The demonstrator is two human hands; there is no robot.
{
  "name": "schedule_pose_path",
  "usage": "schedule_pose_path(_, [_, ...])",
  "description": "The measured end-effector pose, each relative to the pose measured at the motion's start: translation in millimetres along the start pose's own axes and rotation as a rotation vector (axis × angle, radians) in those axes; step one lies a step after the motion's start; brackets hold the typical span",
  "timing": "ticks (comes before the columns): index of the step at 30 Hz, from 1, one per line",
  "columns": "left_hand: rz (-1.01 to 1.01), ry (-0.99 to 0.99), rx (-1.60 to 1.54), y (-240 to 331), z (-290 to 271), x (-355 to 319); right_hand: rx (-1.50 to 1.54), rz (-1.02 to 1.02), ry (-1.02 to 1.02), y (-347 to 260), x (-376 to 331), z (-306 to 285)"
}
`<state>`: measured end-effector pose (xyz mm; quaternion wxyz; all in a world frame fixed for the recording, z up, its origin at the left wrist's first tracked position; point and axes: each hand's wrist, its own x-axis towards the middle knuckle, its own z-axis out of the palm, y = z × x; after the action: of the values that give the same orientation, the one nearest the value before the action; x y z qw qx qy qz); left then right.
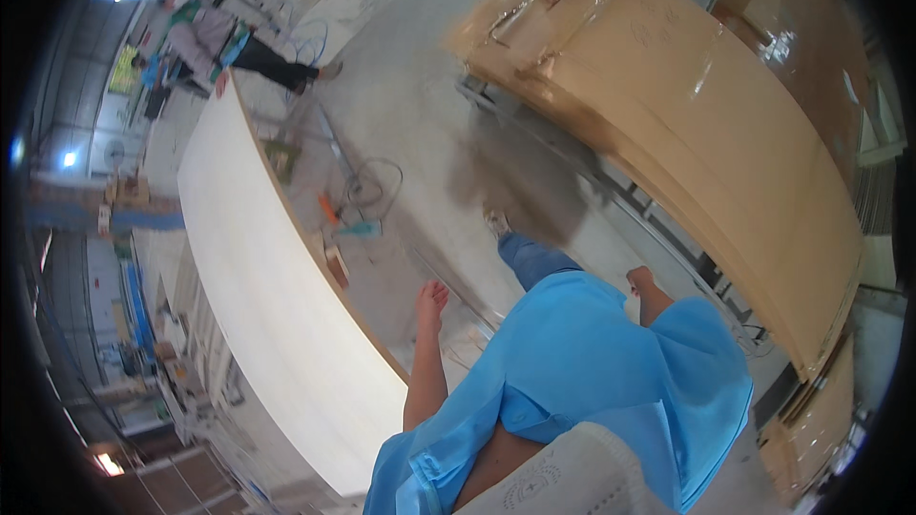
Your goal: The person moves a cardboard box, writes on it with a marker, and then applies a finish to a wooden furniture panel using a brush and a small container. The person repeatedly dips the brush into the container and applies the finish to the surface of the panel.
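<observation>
Presently, head view only: left hand (432,298) and right hand (640,279) well apart, fingers loosely curled; nothing seen in either, though how tightly each is closed cannot be told. White panel (262,267) lies left of the hands, long axis running from near to far left; left hand nearer. Forearm overlaps its near edge in view; contact uncertain. A co-worker's hand (222,84) is at the panel's far end. Cardboard-wrapped stack (668,86) lies right, long axis from near right to far centre; right hand nearer, apart from it.

Materials: panel flat, smooth, pale, with a thin brown edge; its bow is probably lens bend. Stack's wrapping brown, matte, with glossy tape strips. Blue garment (601,353) thin, loosely folded. Floor (401,105) grey, scuffed.
</observation>
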<state>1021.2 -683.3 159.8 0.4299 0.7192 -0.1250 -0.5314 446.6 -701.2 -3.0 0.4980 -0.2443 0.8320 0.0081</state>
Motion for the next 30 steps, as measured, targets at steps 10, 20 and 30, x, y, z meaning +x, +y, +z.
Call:
schedule_pose_path(10, [-0.234, -0.008, -0.074, 171.1, -53.8, 177.9, -0.132, -0.576, 0.078, -519.9, -3.2, 82.5])
schedule_pose_path(20, [-0.436, 0.18, -0.366, 325.7, -86.8, 381.1, 0.285, -0.736, 0.301, -957.3, 48.3, 94.2])
schedule_pose_path(30, [0.044, -0.147, 0.225, 746.6, 53.9, 751.0, 0.132, -0.088, 0.179, -872.4, 172.7, 128.1])
